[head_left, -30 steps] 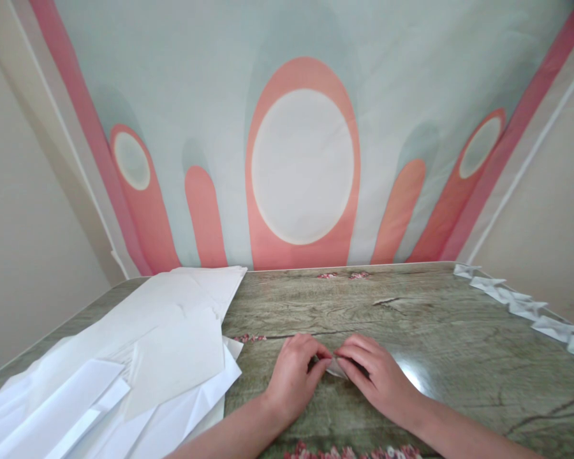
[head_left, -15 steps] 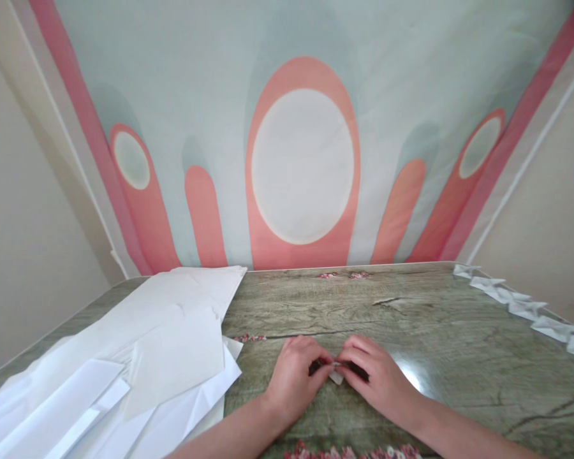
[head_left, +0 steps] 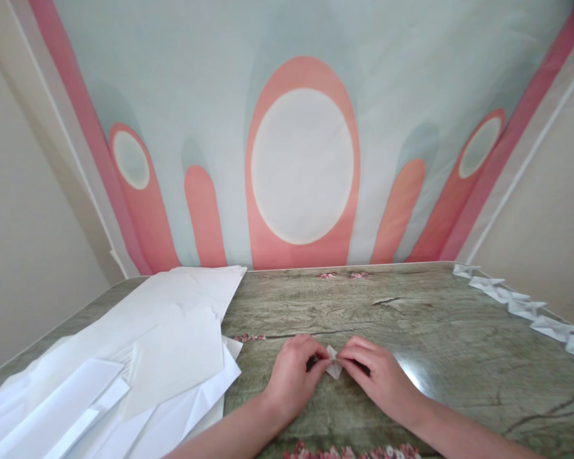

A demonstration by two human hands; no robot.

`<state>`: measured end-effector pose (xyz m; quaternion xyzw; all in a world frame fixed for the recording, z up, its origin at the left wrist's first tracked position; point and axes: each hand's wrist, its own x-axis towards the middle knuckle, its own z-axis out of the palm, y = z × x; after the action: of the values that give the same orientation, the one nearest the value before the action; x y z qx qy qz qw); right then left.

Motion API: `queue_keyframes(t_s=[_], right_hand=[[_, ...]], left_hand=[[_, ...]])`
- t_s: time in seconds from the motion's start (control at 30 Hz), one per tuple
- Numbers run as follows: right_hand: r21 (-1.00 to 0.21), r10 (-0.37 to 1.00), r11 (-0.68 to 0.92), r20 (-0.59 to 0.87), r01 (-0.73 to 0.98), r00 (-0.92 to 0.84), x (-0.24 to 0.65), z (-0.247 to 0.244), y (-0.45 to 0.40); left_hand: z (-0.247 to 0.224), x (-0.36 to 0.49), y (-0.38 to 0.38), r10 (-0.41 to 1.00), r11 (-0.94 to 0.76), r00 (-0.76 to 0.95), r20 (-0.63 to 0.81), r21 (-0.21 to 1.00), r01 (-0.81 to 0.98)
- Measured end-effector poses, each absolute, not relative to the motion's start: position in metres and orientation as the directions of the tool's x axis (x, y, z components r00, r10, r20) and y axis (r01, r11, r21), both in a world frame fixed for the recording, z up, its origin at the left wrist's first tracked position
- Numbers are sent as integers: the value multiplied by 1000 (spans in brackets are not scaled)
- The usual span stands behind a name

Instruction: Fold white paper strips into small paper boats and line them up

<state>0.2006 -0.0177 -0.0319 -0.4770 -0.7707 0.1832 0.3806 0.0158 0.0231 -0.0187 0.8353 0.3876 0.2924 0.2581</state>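
Observation:
Between my two hands is a small piece of folded white paper [head_left: 333,368], held just above the wood-patterned table [head_left: 310,299]. My left hand [head_left: 299,370] pinches its left side between thumb and fingertips. On the opposite side, the thumb and fingers of my right hand [head_left: 375,370] pinch it too. Creased points of the paper show above and below the fingertips; its side edges are hidden by the fingers.
Loose white paper sheets [head_left: 176,363] lie in a spread pile on the left of the table. Along the right edge stands a row of several small folded paper shapes [head_left: 526,309]. A wall hanging [head_left: 301,255] with coral shapes rises behind the table.
The fingertips have drawn slightly apart, and more of the folded paper shows between them, with a point now visible at the top. Both hands stay in nearly the same place.

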Motion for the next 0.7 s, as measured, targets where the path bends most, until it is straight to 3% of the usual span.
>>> queue_keyframes(t_s=[0.27,0.7], right_hand=[[-717,918,374,376,589,-125,206,-35,-11],[-742,939,307,338,597,-63,223,-39,2]], left_hand=[[-24,14,29,867,-464,414,278,755,464],[-24,2,40,860,-503,412,302,643,577]])
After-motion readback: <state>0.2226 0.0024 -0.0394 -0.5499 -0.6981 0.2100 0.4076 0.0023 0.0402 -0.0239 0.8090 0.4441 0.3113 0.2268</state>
